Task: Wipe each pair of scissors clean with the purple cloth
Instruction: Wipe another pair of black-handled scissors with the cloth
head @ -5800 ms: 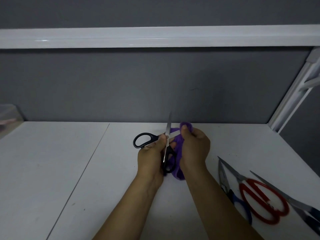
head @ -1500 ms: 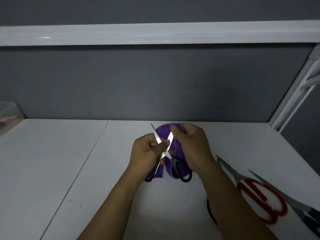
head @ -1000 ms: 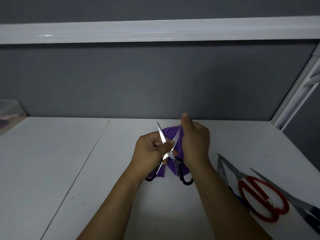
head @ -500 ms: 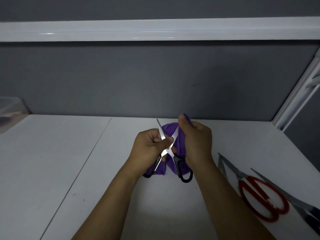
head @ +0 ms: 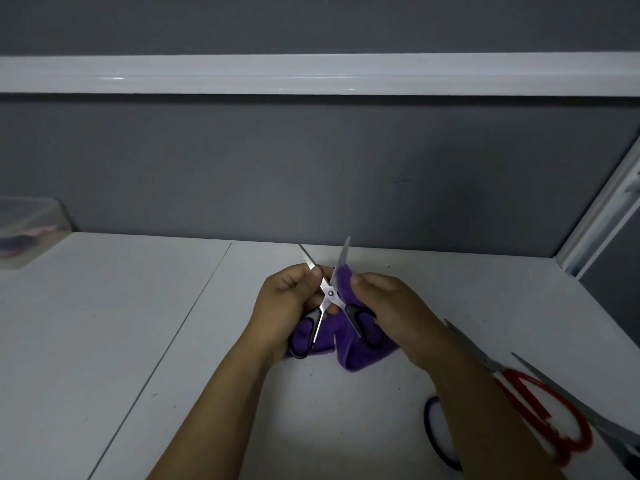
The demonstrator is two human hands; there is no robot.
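Note:
Black-handled scissors [head: 328,295] are spread wide above the white table [head: 138,323], blades pointing away from me. My left hand [head: 284,306] pinches the left blade near the pivot. My right hand [head: 388,308] holds the purple cloth [head: 349,355] bunched against the lower part of the right blade, whose tip sticks out above the cloth. The cloth hangs down behind both black handles.
Red-handled scissors [head: 540,407] lie at the right, with another blade [head: 568,400] beside them. A dark loop handle [head: 433,431] shows under my right forearm. A clear box [head: 24,230] sits at the far left. A grey wall stands behind the table.
My right hand with the cloth has slid down the right blade toward the pivot, baring the tip. The scissors stay spread in my left hand.

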